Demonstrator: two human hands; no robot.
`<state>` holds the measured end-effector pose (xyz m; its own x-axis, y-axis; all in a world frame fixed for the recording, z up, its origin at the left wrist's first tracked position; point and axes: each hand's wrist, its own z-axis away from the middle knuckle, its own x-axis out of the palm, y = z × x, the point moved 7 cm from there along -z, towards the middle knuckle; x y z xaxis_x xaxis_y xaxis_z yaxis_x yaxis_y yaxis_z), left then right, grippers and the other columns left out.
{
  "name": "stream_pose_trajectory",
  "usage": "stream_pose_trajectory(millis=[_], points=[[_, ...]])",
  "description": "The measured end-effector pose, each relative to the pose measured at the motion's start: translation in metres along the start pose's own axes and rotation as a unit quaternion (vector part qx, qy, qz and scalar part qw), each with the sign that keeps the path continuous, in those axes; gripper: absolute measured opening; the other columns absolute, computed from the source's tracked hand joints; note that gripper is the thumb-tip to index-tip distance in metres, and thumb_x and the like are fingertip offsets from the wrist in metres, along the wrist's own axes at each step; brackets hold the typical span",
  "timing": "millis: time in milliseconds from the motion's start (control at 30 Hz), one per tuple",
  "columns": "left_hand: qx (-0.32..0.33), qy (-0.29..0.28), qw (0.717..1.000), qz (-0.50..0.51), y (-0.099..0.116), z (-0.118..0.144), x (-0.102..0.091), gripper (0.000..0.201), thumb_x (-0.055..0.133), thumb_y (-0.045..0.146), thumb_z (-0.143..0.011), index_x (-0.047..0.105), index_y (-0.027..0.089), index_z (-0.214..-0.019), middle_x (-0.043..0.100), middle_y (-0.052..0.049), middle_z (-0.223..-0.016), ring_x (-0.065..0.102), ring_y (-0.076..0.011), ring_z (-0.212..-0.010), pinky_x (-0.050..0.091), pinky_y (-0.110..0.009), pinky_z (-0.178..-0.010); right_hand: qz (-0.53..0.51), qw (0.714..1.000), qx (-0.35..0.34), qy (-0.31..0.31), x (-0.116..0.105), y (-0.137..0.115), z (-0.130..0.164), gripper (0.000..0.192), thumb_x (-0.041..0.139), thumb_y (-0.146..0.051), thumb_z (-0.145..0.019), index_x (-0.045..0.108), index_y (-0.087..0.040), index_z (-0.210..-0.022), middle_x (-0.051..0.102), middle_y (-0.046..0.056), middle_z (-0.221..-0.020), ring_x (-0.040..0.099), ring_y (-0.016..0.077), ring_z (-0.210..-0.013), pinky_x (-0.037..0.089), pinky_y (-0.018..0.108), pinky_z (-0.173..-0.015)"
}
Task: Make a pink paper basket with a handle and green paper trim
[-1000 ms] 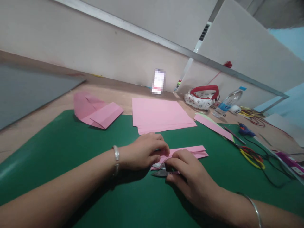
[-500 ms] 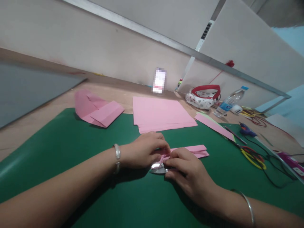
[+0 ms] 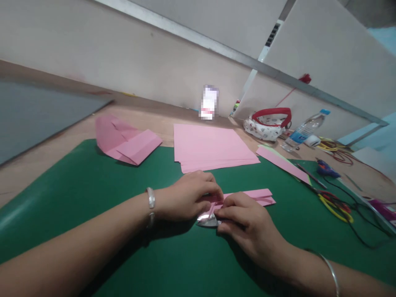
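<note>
A folded strip of pink paper (image 3: 262,195) lies on the green mat (image 3: 148,264), its free end pointing right. At its near left end is a shiny silver piece (image 3: 208,219), perhaps clear tape or foil; its kind cannot be told. My left hand (image 3: 192,196) is closed with bent fingers on the left end of the paper. My right hand (image 3: 247,218) pinches the paper and the edge of the silver piece, thumb below and fingers on top. The fingertips almost meet, hiding part of the fold.
Behind the hands lie a stack of pink sheets (image 3: 213,144) and a folded pink paper piece (image 3: 139,146). To the right are a long pink strip (image 3: 283,165), yellow-handled scissors (image 3: 334,208), a glue gun (image 3: 328,168), cables, a water bottle (image 3: 306,131) and a pouch (image 3: 262,128).
The view has shifted slightly, so the things at right sit a little farther right. Both hands keep their hold on the paper, with hardly any movement.
</note>
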<state>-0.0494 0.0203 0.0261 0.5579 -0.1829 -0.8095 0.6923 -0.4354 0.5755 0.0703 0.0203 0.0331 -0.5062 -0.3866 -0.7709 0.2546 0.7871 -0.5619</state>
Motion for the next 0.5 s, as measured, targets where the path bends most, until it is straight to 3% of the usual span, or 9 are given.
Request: stream_pose_trajectory(millis=[500], points=[[-0.009,-0.009,1.000,-0.003,0.0002,-0.0003,-0.0003,0.028,0.056,0.008,-0.079,0.068,0.020,-0.102,0.061,-0.005,-0.101,0.056,-0.0225,-0.097,0.046,-0.034,-0.084,0.000,1.000,-0.011,-0.007,-0.0015,0.0012,-0.0049,0.005,0.067,-0.014,-0.084,0.072,-0.015,-0.084,0.067,0.007,-0.088,0.057,0.0184,-0.078,0.046,0.032,-0.067]])
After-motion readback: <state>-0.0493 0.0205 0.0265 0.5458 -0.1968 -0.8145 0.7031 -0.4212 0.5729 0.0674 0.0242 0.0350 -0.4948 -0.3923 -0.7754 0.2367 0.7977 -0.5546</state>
